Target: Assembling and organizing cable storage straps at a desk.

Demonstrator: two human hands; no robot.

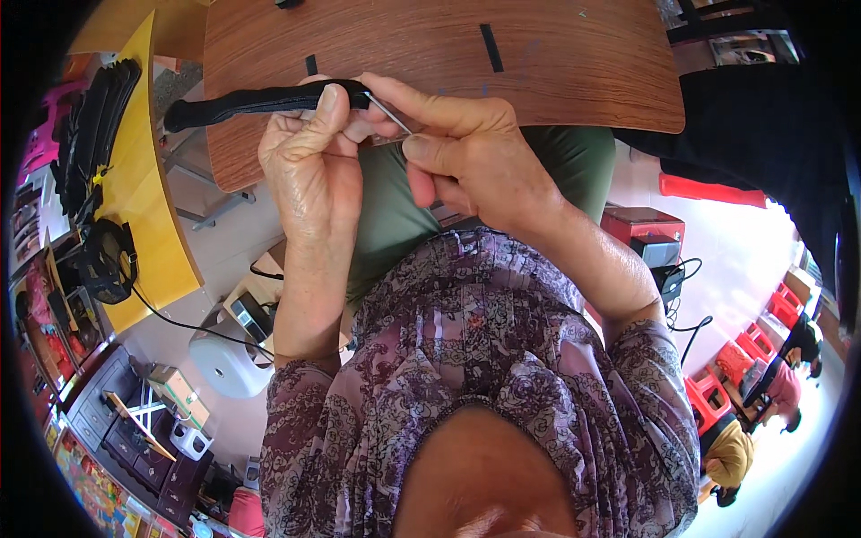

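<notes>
A long, narrow piece of black fabric [242, 101], rounded at its far left end, stretches sideways over the near edge of the wooden table. My left hand [309, 166] is closed on it near its right end, thumb on top. Between the thumb and fingers of my right hand [480, 157] is a thin metal rod [387, 114], slanting up and left. The rod's far tip meets the right end of the fabric; whether it goes inside cannot be made out. My right index fingertip is close to that same end.
Two short black strips [491, 47] lie on the brown wooden table [592, 72]. On the left, a yellow table [148, 188] bears a heap of black pieces [94, 134] and a black cap-like thing [108, 260]. A red box [641, 224] stands right of my legs; people sit among red stools [708, 399] farther right.
</notes>
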